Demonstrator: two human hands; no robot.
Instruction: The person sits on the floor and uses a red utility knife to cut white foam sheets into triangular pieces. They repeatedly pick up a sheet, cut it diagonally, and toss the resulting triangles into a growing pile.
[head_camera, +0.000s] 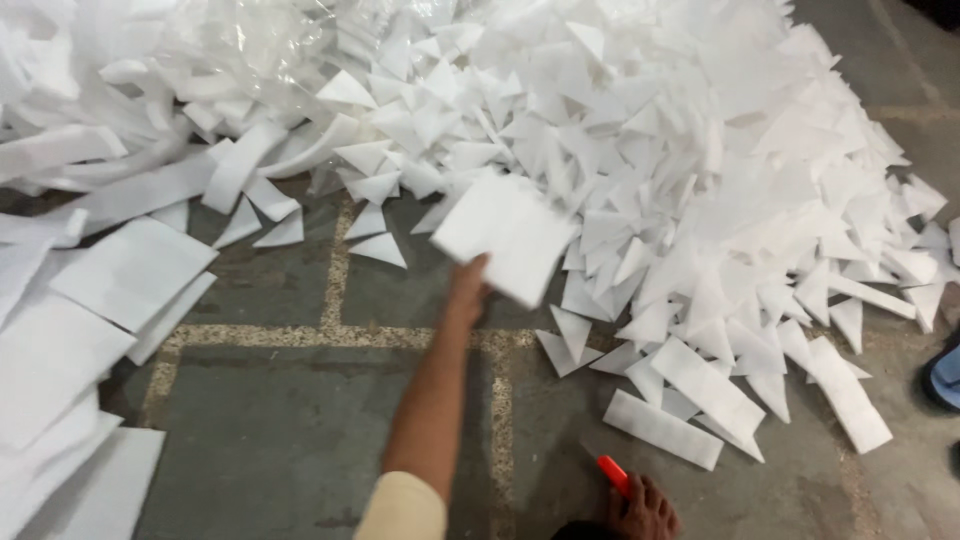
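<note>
White foam square (505, 238) — gripped by left hand (468, 290), above the floor beside triangle pile (700, 150); right hand (645, 508) — clasps red tool (613, 473).

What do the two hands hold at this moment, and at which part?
The left hand holds a white square foam sheet at its lower edge. The right hand grips an orange tool by its lower end.

Workshop floor: heap of white foam offcuts (640, 130), cut sheets (130, 270), bare stone slabs (290, 440)
</note>
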